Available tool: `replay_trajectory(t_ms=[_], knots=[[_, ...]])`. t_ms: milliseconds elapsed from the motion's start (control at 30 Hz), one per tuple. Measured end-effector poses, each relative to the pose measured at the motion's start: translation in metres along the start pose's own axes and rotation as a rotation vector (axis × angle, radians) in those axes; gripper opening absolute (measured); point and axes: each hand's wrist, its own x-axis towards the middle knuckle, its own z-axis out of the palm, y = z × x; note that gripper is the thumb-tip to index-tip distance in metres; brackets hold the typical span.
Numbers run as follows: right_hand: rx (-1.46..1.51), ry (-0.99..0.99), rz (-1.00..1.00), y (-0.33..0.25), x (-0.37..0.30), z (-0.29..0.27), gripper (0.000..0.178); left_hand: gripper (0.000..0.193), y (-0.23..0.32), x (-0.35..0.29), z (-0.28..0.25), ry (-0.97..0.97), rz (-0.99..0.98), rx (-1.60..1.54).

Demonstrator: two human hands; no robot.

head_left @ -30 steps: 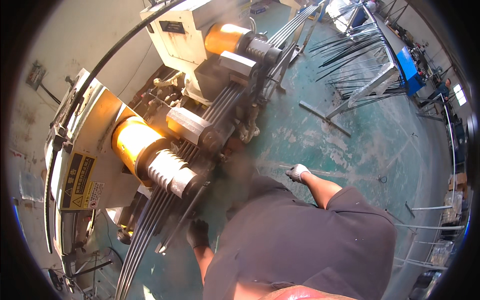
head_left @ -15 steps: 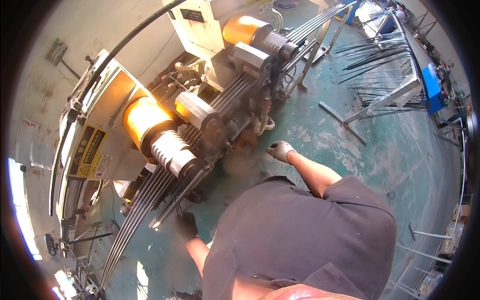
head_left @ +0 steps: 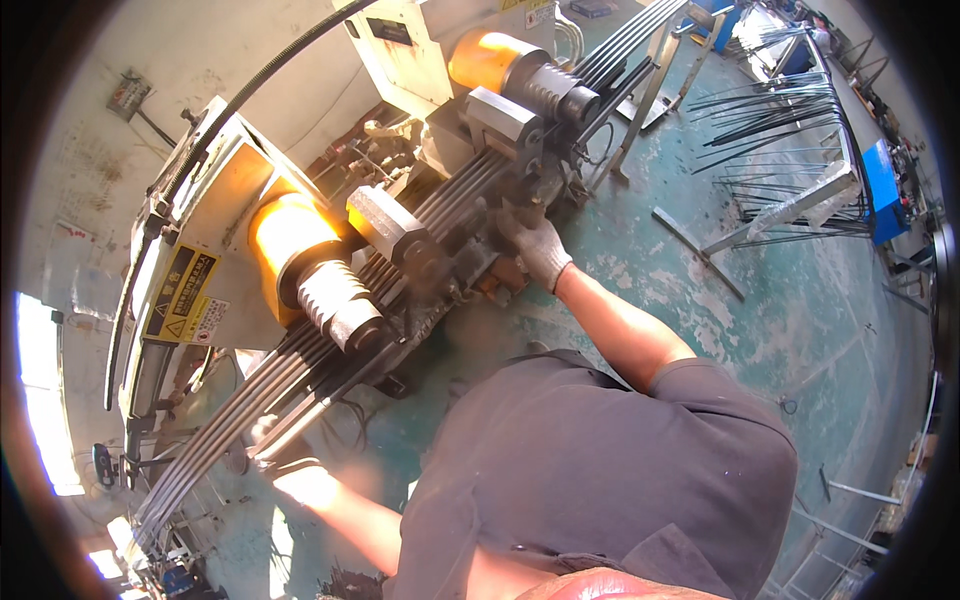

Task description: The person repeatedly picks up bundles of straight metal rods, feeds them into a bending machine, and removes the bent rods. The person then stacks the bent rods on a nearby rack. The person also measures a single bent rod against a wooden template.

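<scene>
Several long metal rods (head_left: 225, 405) run side by side through a machine with orange cylinders and threaded metal shafts. My left hand (head_left: 280, 450), in a dirty work glove, closes round the end of the nearer metal rod at the lower left, beside the main row. My right hand (head_left: 540, 248), in a pale glove, reaches to the dark fixture on the machine's near side. Its fingers blend into the dark, blurred metal there, so their grip cannot be made out. Close by stand the nearer threaded shaft (head_left: 340, 303) and a block-shaped metal housing (head_left: 388, 222).
The orange cylinder (head_left: 295, 237) and a warning label (head_left: 182, 290) are on the machine's left part. A rack holding many thin dark rods (head_left: 775, 120) stands at the far right. A loose metal bar (head_left: 697, 253) lies on the green floor (head_left: 640, 285).
My left hand has moved leftward onto the rod end. My right hand has gone up and left to the fixture. The rods' lower ends have shifted left and upward.
</scene>
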Motion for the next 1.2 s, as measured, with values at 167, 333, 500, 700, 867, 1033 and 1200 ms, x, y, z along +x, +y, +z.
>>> replay_trajectory(t_ms=[167,333,500,700,867,1033,1200], knots=[[0.872,0.198,0.364,-0.074,0.041,0.019,0.031,0.064,0.171,0.115,-0.075,0.633,-0.581,-0.91],[1.189,0.377,0.473,-0.064,0.094,0.045,0.027,0.055,0.209,0.171,-0.138,0.467,-0.387,-0.78],[1.279,0.514,0.447,-0.038,0.122,0.057,0.017,0.057,0.23,0.218,-0.16,0.357,-0.328,-1.05],[1.258,0.408,0.387,-0.068,0.111,0.057,0.014,0.052,0.281,0.261,-0.142,0.127,-0.188,-0.936],[1.143,0.332,0.36,-0.074,0.109,0.067,0.018,0.048,0.353,0.266,-0.111,0.071,-0.027,-0.862],[1.105,0.358,0.325,-0.062,0.112,0.055,0.02,0.037,0.372,0.281,-0.083,-0.011,-0.003,-0.727],[1.1,0.382,0.276,-0.062,0.112,0.061,0.019,0.036,0.368,0.276,-0.079,-0.001,-0.094,-0.81]])
